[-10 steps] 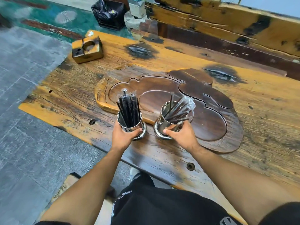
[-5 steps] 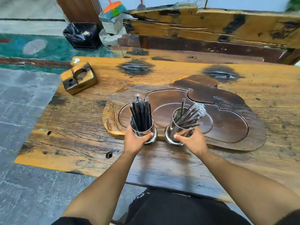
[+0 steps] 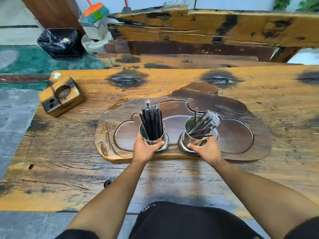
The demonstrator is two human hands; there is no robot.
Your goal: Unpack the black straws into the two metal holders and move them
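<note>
- Here, a person's left hand (image 3: 146, 149) grips the left metal holder (image 3: 153, 135), fingers curled round its near side, thumb across the front.
- The right hand (image 3: 206, 150) grips the right metal holder (image 3: 194, 135) the same way.
- Both holders sit side by side at the near edge of a carved wooden tray (image 3: 241, 144) on the rustic table (image 3: 69, 178).
- Black straws (image 3: 151, 121) in clear wrappers stand nearly upright in the left holder; the wrapped straws (image 3: 204, 124) in the right one lean toward the right.
- A small wooden block (image 3: 61, 96) with round holes lies at the table's far left.
- Beyond the table, a black bin (image 3: 60, 43) and a bright broom (image 3: 95, 13) stand beside heavy timber planks (image 3: 207, 28).
</note>
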